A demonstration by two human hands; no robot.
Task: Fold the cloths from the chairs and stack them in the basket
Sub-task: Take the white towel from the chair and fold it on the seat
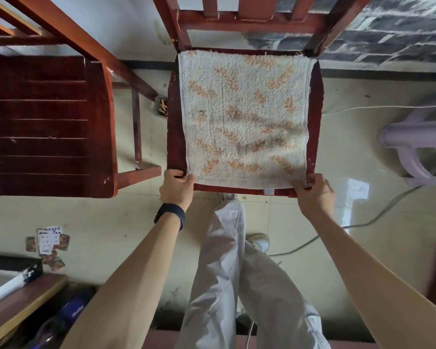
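Note:
A white terry cloth [246,117] with orange leaf marks lies spread flat over the seat of a red-brown wooden chair [315,96] straight ahead. My left hand [176,188] pinches the cloth's near left corner at the seat's front edge. My right hand [315,195] pinches the near right corner. Both hands grip the cloth's near hem. No basket is in view.
A second wooden chair [48,127] with a bare slatted seat stands at the left. Playing cards [48,244] lie on the tiled floor. A pale plastic stool [418,144] is at the right, with cables [363,225] across the floor. My legs stand below the chair.

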